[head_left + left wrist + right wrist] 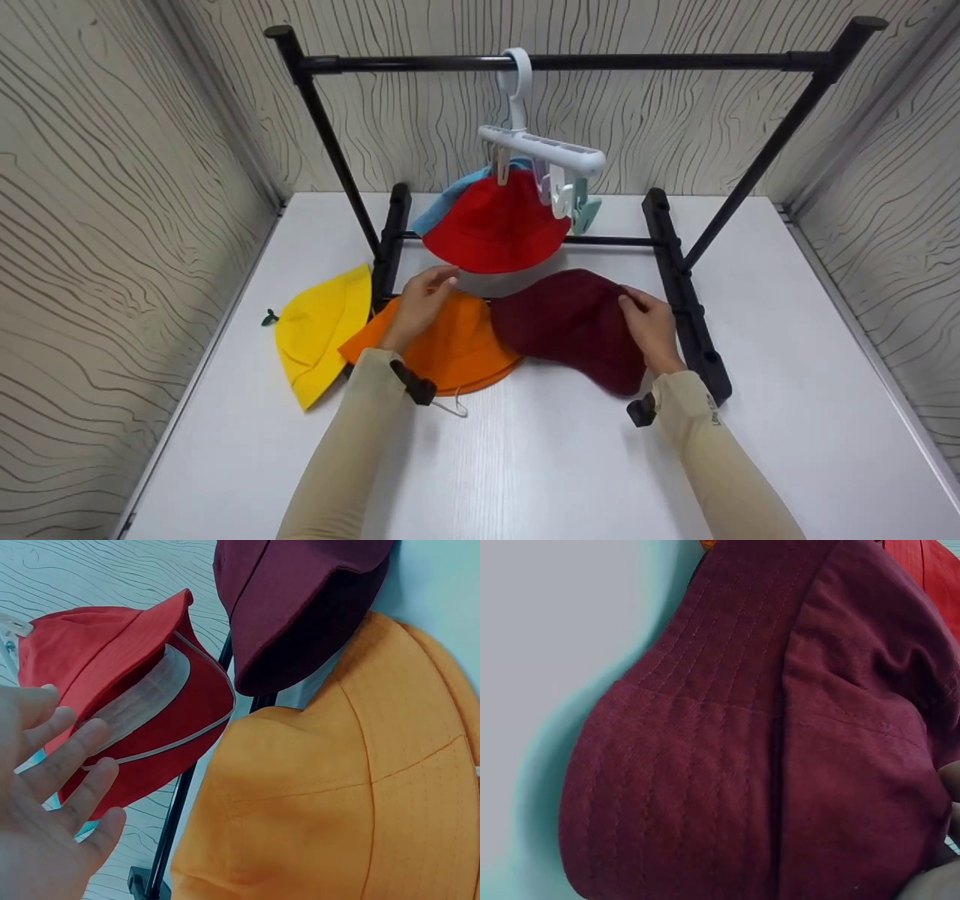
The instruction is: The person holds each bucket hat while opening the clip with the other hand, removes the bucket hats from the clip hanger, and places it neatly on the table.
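A maroon bucket hat (pixel 566 322) is pinched at its right side by my right hand (pixel 651 324); in the right wrist view its stitched brim (pixel 667 795) fills much of the picture. My left hand (pixel 426 301) has its fingers spread with nothing in them, just below the brim of a red bucket hat (pixel 491 229). That red hat hangs from a white clip hanger (pixel 559 150), in front of a light blue hat (pixel 442 206). Beneath my left wrist lies an orange bucket hat (pixel 465 341), next to the maroon one.
The hanger hooks over the top bar (pixel 645 63) of a black rack. Several pastel clips, a green one (pixel 583 206) among them, dangle at its near end. A yellow hat (pixel 322 330) with a leaf tip lies at left. Patterned walls (pixel 97 187) enclose the white table (pixel 517 465).
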A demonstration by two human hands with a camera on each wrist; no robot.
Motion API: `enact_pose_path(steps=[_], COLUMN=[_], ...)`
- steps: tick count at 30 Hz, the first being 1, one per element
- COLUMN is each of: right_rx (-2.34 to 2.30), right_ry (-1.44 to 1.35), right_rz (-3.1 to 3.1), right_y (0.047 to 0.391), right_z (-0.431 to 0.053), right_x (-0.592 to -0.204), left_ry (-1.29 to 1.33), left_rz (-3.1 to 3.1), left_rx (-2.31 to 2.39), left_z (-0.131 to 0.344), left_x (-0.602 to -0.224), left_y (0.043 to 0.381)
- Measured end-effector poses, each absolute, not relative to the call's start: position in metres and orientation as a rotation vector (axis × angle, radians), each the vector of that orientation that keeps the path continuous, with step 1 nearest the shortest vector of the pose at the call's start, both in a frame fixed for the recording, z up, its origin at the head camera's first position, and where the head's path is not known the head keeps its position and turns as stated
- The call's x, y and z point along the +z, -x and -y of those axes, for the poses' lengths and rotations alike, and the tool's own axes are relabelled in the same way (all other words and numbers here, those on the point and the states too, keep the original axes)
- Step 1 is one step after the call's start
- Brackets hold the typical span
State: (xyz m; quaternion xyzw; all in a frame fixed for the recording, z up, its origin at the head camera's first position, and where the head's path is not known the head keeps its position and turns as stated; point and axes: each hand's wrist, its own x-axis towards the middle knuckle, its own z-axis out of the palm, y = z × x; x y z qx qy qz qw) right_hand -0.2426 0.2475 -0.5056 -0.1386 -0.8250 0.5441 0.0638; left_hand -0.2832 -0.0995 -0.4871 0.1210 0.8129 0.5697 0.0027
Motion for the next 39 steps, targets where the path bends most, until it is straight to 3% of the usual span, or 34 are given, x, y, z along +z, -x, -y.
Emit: enact_pose_path(steps=[39], right_rx=[1.568], right_ry=[0.416], right_rz=[2.544], right_y=[0.242], right_z=[-0.258], right_x=[-0.504], left_ry=[-0.388], left_rz=[-2.584], left_rx=[1.79], left_z=[0.104], left_x=[-0.486], left_y=[0.283])
